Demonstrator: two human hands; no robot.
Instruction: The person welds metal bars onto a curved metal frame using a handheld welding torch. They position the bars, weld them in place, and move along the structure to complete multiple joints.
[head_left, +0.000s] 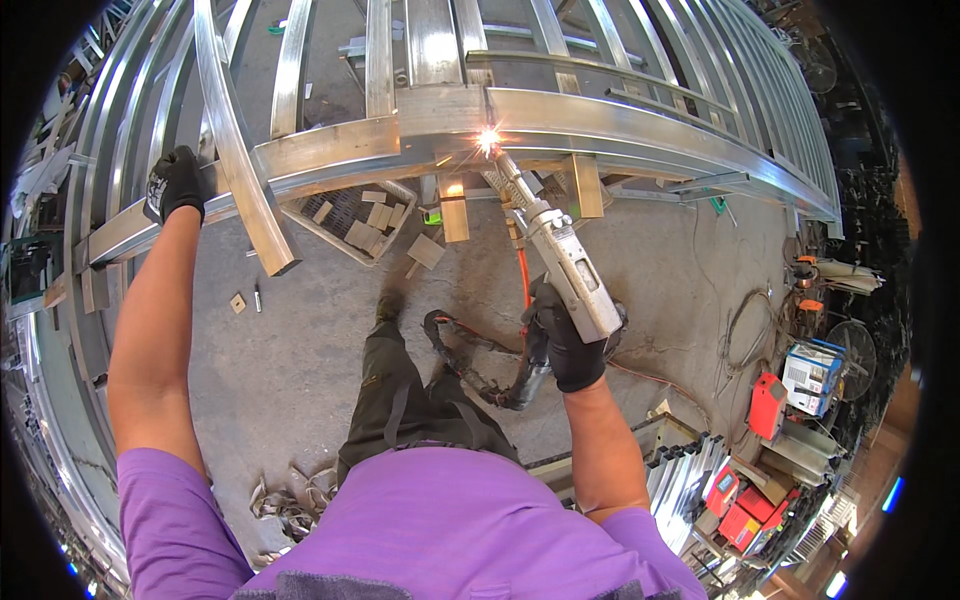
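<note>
My right hand (570, 340), in a black glove, is closed round the grip of a pale grey welding gun (570, 265). The gun's nozzle points up and away from me, and a bright spark (488, 139) burns where its tip meets a joint in the metal frame (620, 125). Far off to the left, my left hand (175, 185), also gloved in black, is wrapped over the frame's near rail (330, 148). Beside it a loose square metal tube (238, 150) lies slantwise across that rail. The glare hides the exact seam.
Under the frame sits a plastic crate (375, 250) with small flat pieces. A red-orange cable and black hose (480, 385) lie by my feet. Red machines (765, 405), a blue-and-white box (812, 375) and a fan (855, 350) stand at right. Cut tubes (690, 485) are stacked near my right elbow.
</note>
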